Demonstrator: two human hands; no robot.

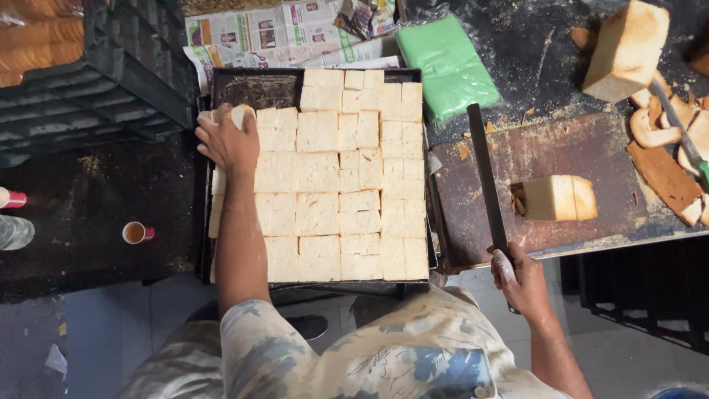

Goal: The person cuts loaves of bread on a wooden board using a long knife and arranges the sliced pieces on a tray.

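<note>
A dark baking tray [244, 89] is seen on the bench [96, 207], filled nearly edge to edge with crustless squares of white bread [340, 185] laid in rows. The left hand [225, 140] is rested at the tray's far left corner, and one pale bread slice [240, 114] is pinched there between thumb and curled fingers [207, 125]; the slice is held just above the only bare patch of tray, which lies directly beyond the hand, toward the far edge. A narrow stack of slices [216, 207] is stood on edge along the tray's left rim, just beneath the wrist.

The right hand [521, 277] is closed around the handle of a long knife [484, 170]. Its fingers are wrapped tight, and the blade's long axis is run away from the body, slightly tilted to the left, over the left end of a reddish cutting board [591, 148]. On that board a trimmed piece of loaf [557, 197] is lain to the right of the blade, apart from it, with its long side across the blade's line. The right hand is the nearer one to this piece; the left is well apart from it, beyond the whole tray.

Farther off, a whole loaf [628, 48], brown crust trimmings [665, 174], a green plastic packet [447, 66], spread newspaper [273, 33], a black crate [111, 74] and a small cup [136, 233] are seen.
</note>
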